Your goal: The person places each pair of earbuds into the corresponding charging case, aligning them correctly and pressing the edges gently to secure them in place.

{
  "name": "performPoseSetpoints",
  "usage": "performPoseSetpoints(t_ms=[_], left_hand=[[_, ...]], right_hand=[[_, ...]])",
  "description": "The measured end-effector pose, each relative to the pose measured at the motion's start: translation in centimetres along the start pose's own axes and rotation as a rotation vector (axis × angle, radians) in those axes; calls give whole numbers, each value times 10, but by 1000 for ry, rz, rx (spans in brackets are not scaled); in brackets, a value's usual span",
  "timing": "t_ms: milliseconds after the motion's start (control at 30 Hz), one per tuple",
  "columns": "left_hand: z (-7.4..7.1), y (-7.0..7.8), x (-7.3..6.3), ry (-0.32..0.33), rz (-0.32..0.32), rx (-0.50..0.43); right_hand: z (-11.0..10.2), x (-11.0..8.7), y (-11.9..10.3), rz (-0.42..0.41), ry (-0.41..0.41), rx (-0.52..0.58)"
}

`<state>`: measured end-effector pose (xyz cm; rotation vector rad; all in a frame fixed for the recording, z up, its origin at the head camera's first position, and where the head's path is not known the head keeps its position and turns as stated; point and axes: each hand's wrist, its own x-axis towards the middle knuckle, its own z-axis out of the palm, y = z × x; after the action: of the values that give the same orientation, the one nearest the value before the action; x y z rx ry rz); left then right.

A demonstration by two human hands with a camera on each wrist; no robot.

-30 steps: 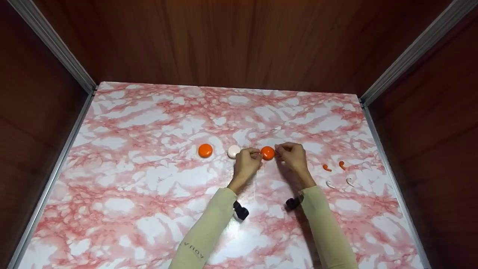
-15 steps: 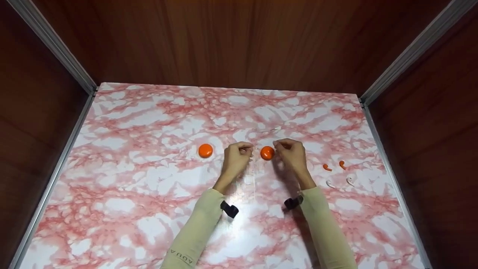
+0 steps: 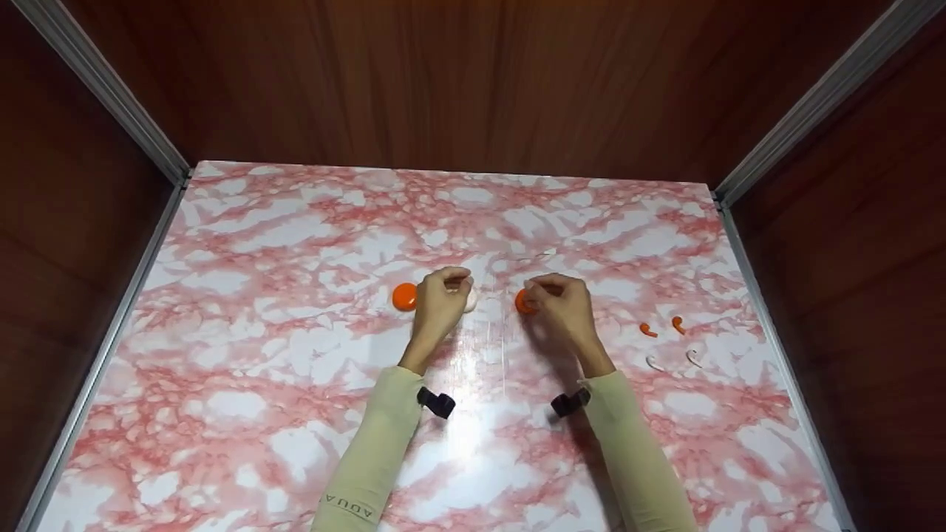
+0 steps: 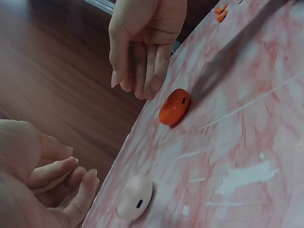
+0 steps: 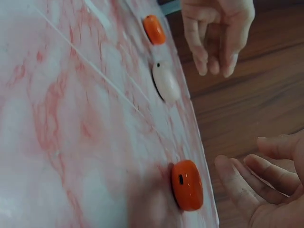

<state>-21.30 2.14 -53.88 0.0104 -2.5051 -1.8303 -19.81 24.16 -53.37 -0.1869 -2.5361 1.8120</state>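
My left hand (image 3: 442, 299) hovers above a white earbud case (image 4: 134, 199), partly covering it in the head view. Its fingers are loosely bent with nothing between them. Over on the right, my right hand (image 3: 567, 304) hangs above an orange earbud case (image 5: 188, 185) and hides part of it; its fingers, also relaxed, hold nothing. A second orange earbud case (image 3: 404, 296) lies just left of my left hand. All three cases are smooth and rounded, and the white one lies between the orange ones. Small dark ports show on the cases in the wrist views.
At the right of the pink-and-white marbled table (image 3: 295, 414) lie two orange earbuds (image 3: 678, 325) and two white earbuds (image 3: 693, 359). Brown wooden panels (image 3: 473, 89) enclose the back and sides. Faint pale lines run along the tabletop between the hands.
My left hand has moved left, away from the right orange case, and risen past the white case. My right hand has shifted slightly left over the orange case. The cases stay put.
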Motion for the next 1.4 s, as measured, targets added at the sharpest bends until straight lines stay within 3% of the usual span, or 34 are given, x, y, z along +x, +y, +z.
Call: performPoseSetpoints(t_ms=[167,300,633,867,1033,1400], left_hand=[[-2,-9,0,4,-17,15],[-2,-15,-1,16,-34,42],[-3,-23,-3,18,-62,68],[1,-28,-5,20,-76,134],[2,-29,-4,37,-42,220],[2,-29,-2,44,10,377]], right_hand=[[14,-1,0,12,-52,125],[24,-1,0,27,-85,156],[48,0,0,5,-140,47],[61,2,2,17,-141,22],[71,6,2,22,-162,32],[82,11,3,-3,-112,-143]])
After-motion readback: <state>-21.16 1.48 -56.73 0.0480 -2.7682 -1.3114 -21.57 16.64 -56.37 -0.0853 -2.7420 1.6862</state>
